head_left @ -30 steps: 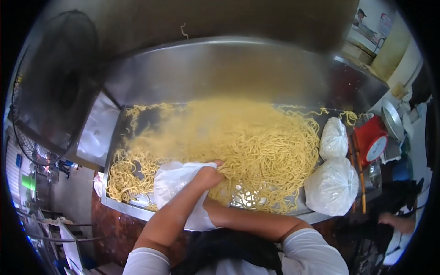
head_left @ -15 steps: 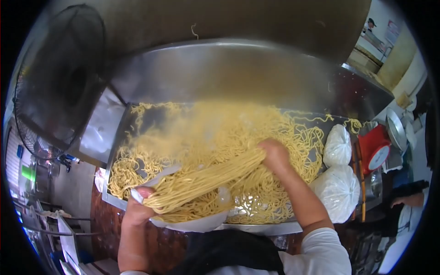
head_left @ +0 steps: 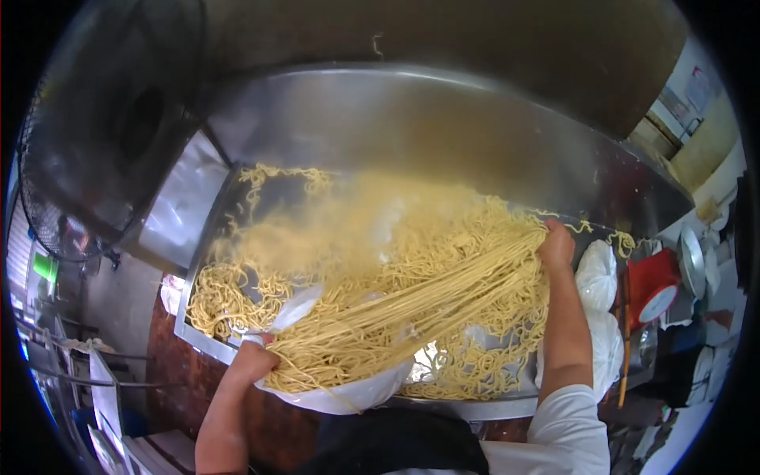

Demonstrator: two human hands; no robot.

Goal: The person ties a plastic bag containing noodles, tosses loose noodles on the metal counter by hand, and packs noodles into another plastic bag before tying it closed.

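Long yellow noodles [head_left: 412, 301] are stretched in a bundle across a metal tray [head_left: 475, 408]. At the bundle's right end my right hand [head_left: 557, 247] is closed on the strands. My left hand [head_left: 255, 360] is closed at the tray's front left, gripping the rim of a white plastic bag [head_left: 340, 398]; noodles lie against its fingers. The bag is open beneath the left part of the bundle, with noodles inside it. More loose noodles [head_left: 229, 305] lie at the tray's left end, and a blurred heap fills its middle.
Two filled white bags [head_left: 596, 277] stand at the tray's right end. Beyond them are wooden sticks [head_left: 624, 340], a red scale [head_left: 655, 285] and a metal pan [head_left: 691, 260]. A large fan [head_left: 111, 134] stands at the left. A metal wall [head_left: 380, 111] rises behind the tray.
My right hand has moved right and up, stretching the noodle strands further. My left hand has come off the heap since the first frame and now holds the opened bag at the left. The view has shifted slightly.
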